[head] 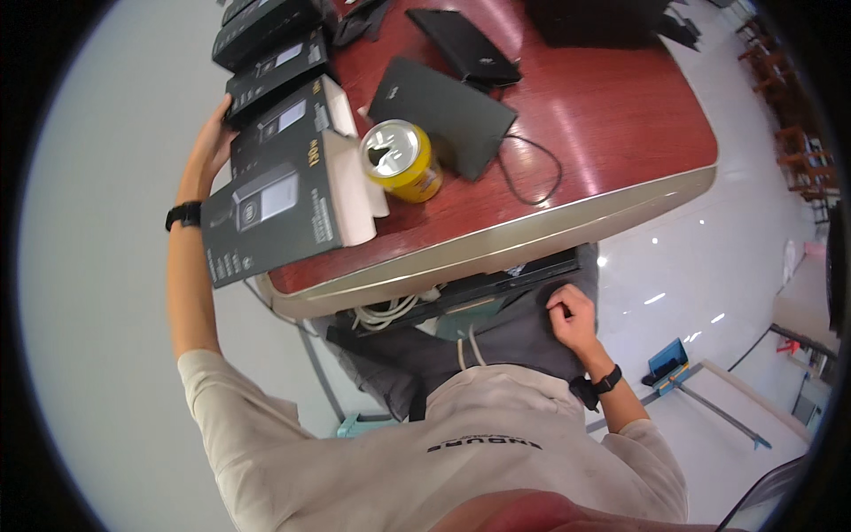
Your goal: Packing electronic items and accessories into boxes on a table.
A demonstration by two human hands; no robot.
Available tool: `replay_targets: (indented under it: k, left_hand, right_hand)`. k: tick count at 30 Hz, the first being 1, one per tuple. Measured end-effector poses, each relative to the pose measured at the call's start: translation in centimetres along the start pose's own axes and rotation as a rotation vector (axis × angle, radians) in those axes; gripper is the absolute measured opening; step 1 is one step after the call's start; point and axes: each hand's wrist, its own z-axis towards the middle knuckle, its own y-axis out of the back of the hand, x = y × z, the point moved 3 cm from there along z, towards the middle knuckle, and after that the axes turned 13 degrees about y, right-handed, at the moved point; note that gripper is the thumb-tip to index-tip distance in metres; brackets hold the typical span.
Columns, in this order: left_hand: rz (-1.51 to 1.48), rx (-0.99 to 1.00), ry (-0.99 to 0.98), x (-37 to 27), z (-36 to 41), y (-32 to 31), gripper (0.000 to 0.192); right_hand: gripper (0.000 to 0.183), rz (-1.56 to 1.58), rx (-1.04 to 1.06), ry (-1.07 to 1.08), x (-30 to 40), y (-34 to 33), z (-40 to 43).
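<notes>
My left hand (pixel 216 143) reaches along the outer side of a row of black cardboard boxes with a printed device picture. Its fingertips touch the side of a farther box (pixel 276 70); the boxes hide part of the hand, so its grip is unclear. Nearest me, a black box (pixel 272 219) has its white end flaps open, and another open box (pixel 286 123) lies behind it. My right hand (pixel 573 316) rests on my thigh with curled fingers, and nothing shows in it. Beside the flaps stands an opened yellow drink can (pixel 402 163).
A flat black device (pixel 442 113) with a cable lies on the red wooden table (pixel 625 126), with another black device (pixel 469 50) behind it. Under the tabletop, white cables (pixel 385 312) are coiled above my lap. A blue dustpan (pixel 668 362) stands on the floor at right.
</notes>
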Motion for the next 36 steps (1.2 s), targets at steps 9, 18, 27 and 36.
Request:
replay_targets:
  k: [9,18,27,36]
  left_hand:
    - [0.048,0.015,0.013,1.8,-3.0,6.7,0.060]
    - [0.176,-0.019,0.026,5.9,-12.1,2.1,0.030]
    - [0.148,0.059,-0.094,4.8,-10.4,2.2,0.029]
    - [0.171,-0.038,-0.262,4.3,-11.0,1.0,0.040]
  right_hand:
    - [0.005,0.104,0.019,-0.061,-0.5,1.1,0.8]
    - [0.010,-0.221,-0.331,0.446,5.6,16.1,21.8]
    - [0.034,-0.703,-0.283,0.566,4.8,18.7,39.4]
    - [0.028,-0.953,-0.154,0.330,2.3,18.7,41.3]
